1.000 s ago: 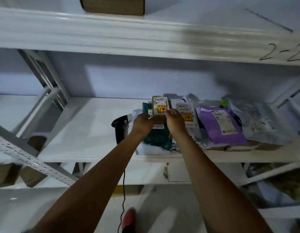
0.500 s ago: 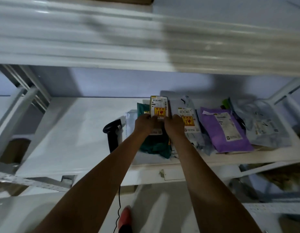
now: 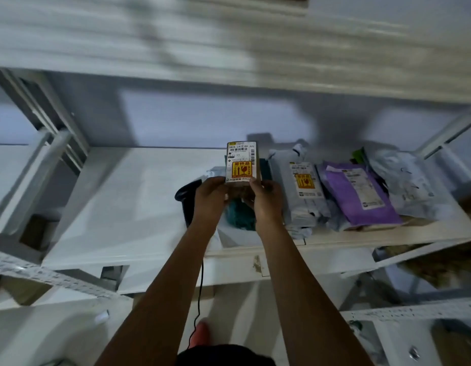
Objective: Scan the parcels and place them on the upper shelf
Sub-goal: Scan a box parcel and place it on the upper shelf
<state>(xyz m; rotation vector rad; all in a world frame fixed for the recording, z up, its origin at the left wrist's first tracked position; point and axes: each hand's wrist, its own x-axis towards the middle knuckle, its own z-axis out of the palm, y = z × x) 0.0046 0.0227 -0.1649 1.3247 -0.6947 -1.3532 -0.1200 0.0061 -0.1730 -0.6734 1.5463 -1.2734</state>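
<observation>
Far left, the white middle shelf (image 3: 118, 207) runs out toward the frame uprights. Next along, a black handheld scanner (image 3: 186, 199) rests on that shelf, its cable (image 3: 201, 283) dropping over the front edge; no hand on it. Left grip (image 3: 210, 192): fingers curled round the lower left corner of a small brown box (image 3: 242, 161), which is held upright above the shelf with its shipping label and yellow fragile sticker facing us. Right grip (image 3: 266, 196): curled likewise on the lower right corner, thumb on the front face. Beneath the hands lies a teal parcel (image 3: 241, 216). Rightward, lying in a row with edges overlapping: grey mailer (image 3: 303, 191), purple mailer (image 3: 358, 196), pale plastic bag (image 3: 403, 178). Upper shelf (image 3: 229, 48) overhead, blurred, its top surface out of sight. Judgement: one box in hand, cannot tell whether it is scanned; at least four parcels left to scan and lift. Much of the task remains.
</observation>
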